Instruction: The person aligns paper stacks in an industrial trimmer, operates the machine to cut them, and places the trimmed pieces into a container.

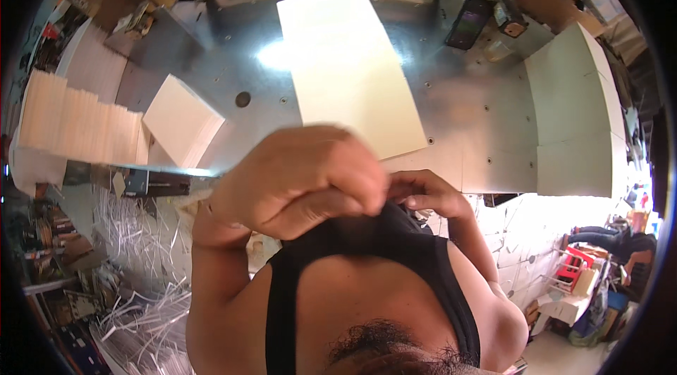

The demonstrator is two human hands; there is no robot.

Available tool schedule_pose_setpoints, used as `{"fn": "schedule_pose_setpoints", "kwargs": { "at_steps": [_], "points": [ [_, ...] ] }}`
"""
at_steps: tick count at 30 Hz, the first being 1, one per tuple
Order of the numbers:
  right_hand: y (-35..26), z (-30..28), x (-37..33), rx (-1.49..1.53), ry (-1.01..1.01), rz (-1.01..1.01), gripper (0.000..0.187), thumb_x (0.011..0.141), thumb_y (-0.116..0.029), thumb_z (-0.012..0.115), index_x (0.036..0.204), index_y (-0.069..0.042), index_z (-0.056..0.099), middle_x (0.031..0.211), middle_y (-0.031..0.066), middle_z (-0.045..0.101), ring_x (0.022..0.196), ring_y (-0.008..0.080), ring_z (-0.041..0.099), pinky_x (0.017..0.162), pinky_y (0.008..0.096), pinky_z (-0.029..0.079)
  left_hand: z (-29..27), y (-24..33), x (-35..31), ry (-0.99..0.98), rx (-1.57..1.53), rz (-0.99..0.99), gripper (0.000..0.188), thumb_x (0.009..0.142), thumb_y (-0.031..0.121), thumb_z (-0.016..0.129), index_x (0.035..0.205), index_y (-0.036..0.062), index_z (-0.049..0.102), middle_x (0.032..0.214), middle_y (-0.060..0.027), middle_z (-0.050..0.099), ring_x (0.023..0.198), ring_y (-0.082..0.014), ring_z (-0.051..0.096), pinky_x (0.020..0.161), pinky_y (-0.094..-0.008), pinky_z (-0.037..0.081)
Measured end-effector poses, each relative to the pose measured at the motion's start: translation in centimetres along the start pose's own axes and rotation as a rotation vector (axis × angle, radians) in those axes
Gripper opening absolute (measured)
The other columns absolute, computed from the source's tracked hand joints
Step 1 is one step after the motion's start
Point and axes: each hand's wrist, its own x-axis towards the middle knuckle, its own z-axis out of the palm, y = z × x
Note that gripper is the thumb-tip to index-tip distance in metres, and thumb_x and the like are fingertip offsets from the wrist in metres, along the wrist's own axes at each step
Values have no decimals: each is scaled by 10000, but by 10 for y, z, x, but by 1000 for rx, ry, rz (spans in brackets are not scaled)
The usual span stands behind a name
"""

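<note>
My left hand [317,174] is raised close in front of my chest, its fingers curled and the thumb pressed against them. Anything inside that grip is hidden. Lower and farther right, my right hand [434,195] is near the front edge of the metal table [465,103]. Its fingers are loosely bent with the thumb apart, and the left hand covers the fingertips. Just beyond both hands lies a cream-white stack of paper sheets [352,79], slightly turned, with its far half bright in glare. Neither hand visibly touches it.
A smaller block of paper [185,121] sits at the left, beside tall paper stacks [77,121]. More white stacks [575,107] line the right side. At the back right is a dark phone [470,22]. Paper strips [141,311] litter the floor, and a red stool [572,268] stands behind right.
</note>
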Motion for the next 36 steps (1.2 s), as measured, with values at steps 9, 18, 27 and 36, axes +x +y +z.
{"fn": "schedule_pose_setpoints", "kwargs": {
  "at_steps": [9,18,27,36],
  "points": [
    [-91,-119,27,-321,439,-389,751,895,-502,686,1454,-25,531,1316,158,643,1136,243,637,992,371,486,26,-47,-139,-44,-294,-931,535,1081,336,512,1492,-5,479,1453,-106,587,1367,-195,494,1169,-363,339],
    [-132,-241,248,-318,580,-275,818,915,-648,615,1523,-120,472,1504,141,511,1260,310,543,891,431,518,56,-86,-160,121,-351,-1076,649,1084,388,507,1582,9,333,1524,-77,537,1484,-173,350,1245,-343,178],
    [-164,-259,298,-530,458,-73,922,857,-758,573,1554,-171,436,1535,148,479,1162,343,579,734,458,551,67,-82,-144,331,-564,-1181,676,1087,405,490,1577,-27,316,1499,-124,553,1439,-173,419,1234,-344,221],
    [-169,-250,307,-537,482,-123,854,846,-667,636,1500,-137,490,1429,169,569,948,289,665,680,465,538,68,-83,-147,540,-619,-1177,689,1083,426,451,1586,-18,296,1548,-154,495,1440,-243,448,1175,-358,313]
  ]
}}
